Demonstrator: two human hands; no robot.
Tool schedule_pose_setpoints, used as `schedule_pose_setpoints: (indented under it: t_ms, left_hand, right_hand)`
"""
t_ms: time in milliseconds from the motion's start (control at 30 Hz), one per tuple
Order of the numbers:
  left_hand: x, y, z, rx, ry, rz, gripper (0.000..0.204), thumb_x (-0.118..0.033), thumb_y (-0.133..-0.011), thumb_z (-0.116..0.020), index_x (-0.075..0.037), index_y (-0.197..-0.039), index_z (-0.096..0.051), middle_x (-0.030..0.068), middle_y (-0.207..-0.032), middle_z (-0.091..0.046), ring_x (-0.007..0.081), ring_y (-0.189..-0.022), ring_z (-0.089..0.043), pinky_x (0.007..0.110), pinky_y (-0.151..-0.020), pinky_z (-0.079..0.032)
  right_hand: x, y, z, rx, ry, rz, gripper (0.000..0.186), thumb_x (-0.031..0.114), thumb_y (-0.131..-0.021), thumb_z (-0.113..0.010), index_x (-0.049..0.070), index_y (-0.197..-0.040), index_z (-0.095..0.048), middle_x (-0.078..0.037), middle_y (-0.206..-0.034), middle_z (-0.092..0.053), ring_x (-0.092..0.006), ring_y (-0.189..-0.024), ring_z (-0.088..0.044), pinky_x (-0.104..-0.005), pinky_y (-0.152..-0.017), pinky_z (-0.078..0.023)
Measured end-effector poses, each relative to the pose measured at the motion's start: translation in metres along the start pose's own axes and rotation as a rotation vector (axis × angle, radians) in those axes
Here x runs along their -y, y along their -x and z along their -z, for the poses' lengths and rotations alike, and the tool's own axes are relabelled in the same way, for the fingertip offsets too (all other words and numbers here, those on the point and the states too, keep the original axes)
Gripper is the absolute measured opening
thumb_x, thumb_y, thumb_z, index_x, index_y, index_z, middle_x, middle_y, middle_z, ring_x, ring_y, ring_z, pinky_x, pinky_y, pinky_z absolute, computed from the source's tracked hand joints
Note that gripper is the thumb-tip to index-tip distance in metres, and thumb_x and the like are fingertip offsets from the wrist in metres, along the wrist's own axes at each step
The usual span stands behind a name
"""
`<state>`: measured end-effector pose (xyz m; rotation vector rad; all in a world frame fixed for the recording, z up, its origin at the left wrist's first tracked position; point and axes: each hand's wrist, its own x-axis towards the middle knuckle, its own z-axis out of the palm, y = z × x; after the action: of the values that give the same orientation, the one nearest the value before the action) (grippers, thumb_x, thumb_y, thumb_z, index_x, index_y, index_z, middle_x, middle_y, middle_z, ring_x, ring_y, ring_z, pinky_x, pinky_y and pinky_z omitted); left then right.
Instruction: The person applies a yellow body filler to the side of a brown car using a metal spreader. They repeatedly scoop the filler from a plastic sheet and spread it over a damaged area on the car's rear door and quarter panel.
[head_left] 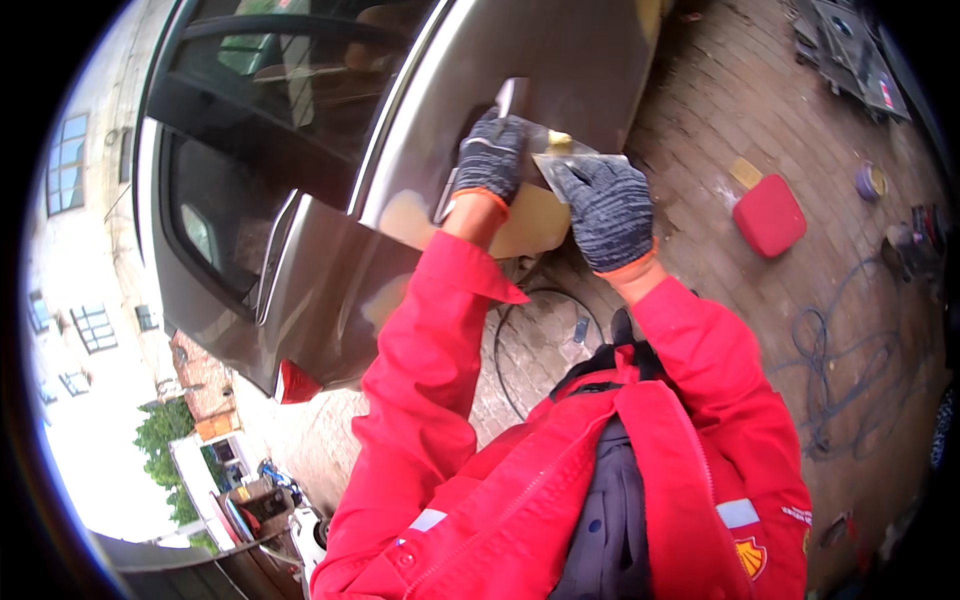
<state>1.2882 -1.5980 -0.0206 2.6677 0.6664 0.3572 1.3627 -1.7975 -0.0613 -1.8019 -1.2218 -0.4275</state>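
left hand (490, 155): gloved, fingers clenched around a metal scraper (507, 98), blade flat against the car panel (560, 60) | right hand (607, 208): grasps a filler board (575, 162) just beside, putty dab (558, 140) kept within reach | beige filler patch (525, 225) near, below both hands

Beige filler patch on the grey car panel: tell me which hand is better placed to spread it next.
Probably the left hand: it holds a metal spreader blade against the panel beside the patch.
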Motion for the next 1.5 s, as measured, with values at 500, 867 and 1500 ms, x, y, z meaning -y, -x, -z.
schedule_pose_setpoints:
  t_ms: [500, 867, 1500]
  left_hand:
    - [-0.001, -0.032, 0.015, 0.246, -0.102, -0.212, 0.019, -0.016, -0.092, -0.056, -0.004, -0.100, -0.068, 0.0186, -0.103, -0.069, 0.0359, -0.100, -0.065, 0.042, -0.089, -0.052]
    - [0.002, -0.048, 0.005, 0.385, 0.756, 0.391, 0.029, -0.027, -0.095, -0.064, -0.003, -0.109, -0.070, 0.0078, -0.098, -0.071, 0.0191, -0.090, -0.063, 0.033, -0.087, -0.048]
    - [0.006, -0.033, 0.023, 0.270, 1.056, 0.718, 0.021, -0.020, -0.093, -0.067, -0.005, -0.108, -0.069, 0.0077, -0.099, -0.072, 0.0218, -0.092, -0.068, 0.035, -0.090, -0.053]
  right_hand:
    - [0.008, 0.196, -0.090, -0.132, -1.508, -1.563, 0.015, 0.004, -0.092, -0.064, 0.003, -0.106, -0.067, -0.008, -0.102, -0.070, -0.0219, -0.092, -0.067, -0.0336, -0.086, -0.054]
    - [-0.014, 0.225, -0.210, 0.249, -0.642, -1.276, 0.027, 0.022, -0.095, -0.055, 0.002, -0.106, -0.069, -0.016, -0.101, -0.073, -0.0304, -0.089, -0.067, -0.0378, -0.079, -0.052]
    - [0.092, 0.157, -0.121, 0.202, -0.716, -1.083, 0.026, 0.015, -0.099, -0.050, 0.005, -0.115, -0.067, -0.015, -0.114, -0.070, -0.0317, -0.105, -0.066, -0.0377, -0.091, -0.052]
